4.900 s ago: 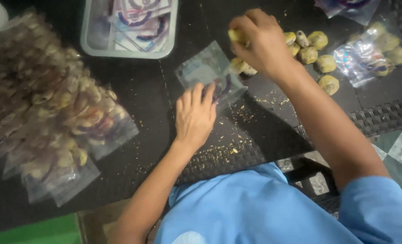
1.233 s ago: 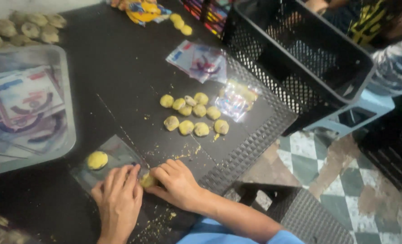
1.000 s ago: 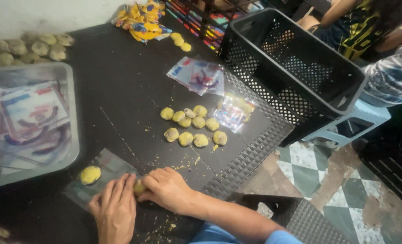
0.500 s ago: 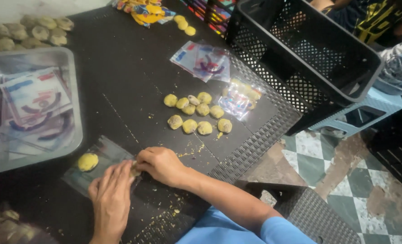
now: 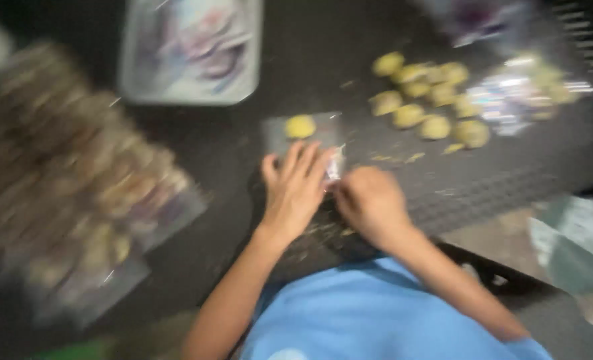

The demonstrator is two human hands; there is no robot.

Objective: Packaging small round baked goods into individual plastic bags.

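Hands meet at the centre of the frame over a dark surface, and motion blur softens everything. The left hand lies flat with fingers spread, pressing the near edge of a clear plastic bag. One yellow cookie sits inside that bag, just above the fingertips. The right hand is curled loosely beside the left, knuckles up, touching the bag's lower right corner; whether it pinches anything there cannot be told through the blur.

To the upper right, a cluster of yellow cookies lies loose on the surface, apart from the hands, with a shiny wrapper just beyond it toward the right edge. A grey tray holding printed bags sits at the upper centre-left, well apart from the hands. A heap of filled bags crowds the left side of the frame.

Bare dark surface lies between the bag and the tray, and between the heap and the left forearm. The surface's near edge runs lower right, with tiled floor past it.
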